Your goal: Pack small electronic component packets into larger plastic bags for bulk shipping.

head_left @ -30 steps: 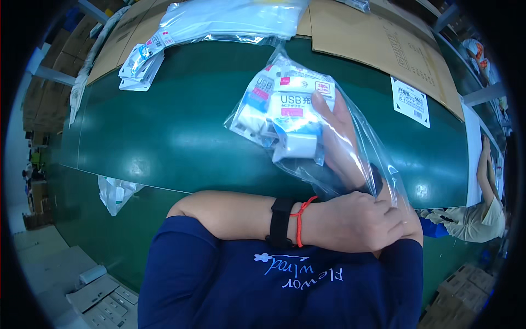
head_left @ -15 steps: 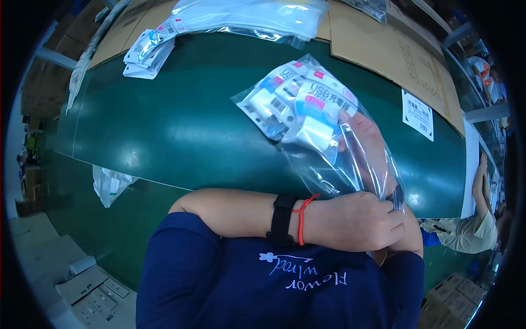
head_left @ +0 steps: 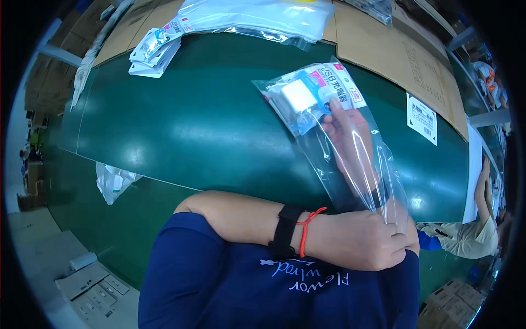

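Observation:
A long clear plastic bag (head_left: 320, 167) slants over the green tabletop. In its far end lie carded USB charger packs (head_left: 323, 90), the top one a white block on a blue, white and pink card. My right hand (head_left: 350, 137) is inside the bag, its thumb on the top pack and its fingers curled at the pack's near edge. Close to my chest, my left hand (head_left: 375, 241) is closed on the bag's near end. That arm crosses in front of me, with a black band and a red cord at the wrist.
More carded packs (head_left: 155, 52) are stacked at the far left. Beside them is a pile of clear bags (head_left: 257, 19). Cardboard (head_left: 405, 66) covers the far edge, with a white label sheet (head_left: 422, 119) below it. Another person's arm (head_left: 483, 189) shows at right.
The packs in the bag were fanned apart and now lie together in one stack. My left hand has drawn slightly nearer to me, stretching the bag straighter.

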A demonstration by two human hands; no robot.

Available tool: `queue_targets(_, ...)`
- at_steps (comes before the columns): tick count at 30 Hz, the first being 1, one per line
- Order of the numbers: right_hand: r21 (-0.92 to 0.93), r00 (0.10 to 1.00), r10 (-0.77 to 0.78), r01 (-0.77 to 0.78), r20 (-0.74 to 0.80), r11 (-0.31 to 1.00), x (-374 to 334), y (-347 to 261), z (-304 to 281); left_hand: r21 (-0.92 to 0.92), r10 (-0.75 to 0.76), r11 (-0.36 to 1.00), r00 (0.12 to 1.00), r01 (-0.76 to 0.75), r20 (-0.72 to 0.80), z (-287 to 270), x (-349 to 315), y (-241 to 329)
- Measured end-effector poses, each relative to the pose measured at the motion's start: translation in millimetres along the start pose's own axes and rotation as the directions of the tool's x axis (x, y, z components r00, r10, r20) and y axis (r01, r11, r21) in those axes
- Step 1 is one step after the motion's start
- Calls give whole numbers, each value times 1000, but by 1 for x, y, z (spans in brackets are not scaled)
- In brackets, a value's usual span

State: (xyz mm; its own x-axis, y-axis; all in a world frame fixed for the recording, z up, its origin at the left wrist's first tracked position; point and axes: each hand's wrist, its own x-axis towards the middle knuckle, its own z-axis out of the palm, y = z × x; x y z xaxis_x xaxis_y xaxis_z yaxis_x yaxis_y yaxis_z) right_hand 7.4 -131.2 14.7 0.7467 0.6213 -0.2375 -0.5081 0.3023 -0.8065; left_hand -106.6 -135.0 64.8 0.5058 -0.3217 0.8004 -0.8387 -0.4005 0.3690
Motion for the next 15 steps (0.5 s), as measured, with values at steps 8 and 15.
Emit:
queue_targets(8, -169, 984, -22, 52, 178, 984, -9, -5, -10, 49, -36, 998, 999, 36, 4, 1, -4, -3)
queue_targets(15, -287, 974, 150, -97, 168, 953, -25, -10, -21, 76, -36, 997, 999, 34, 20, -1, -3, -3)
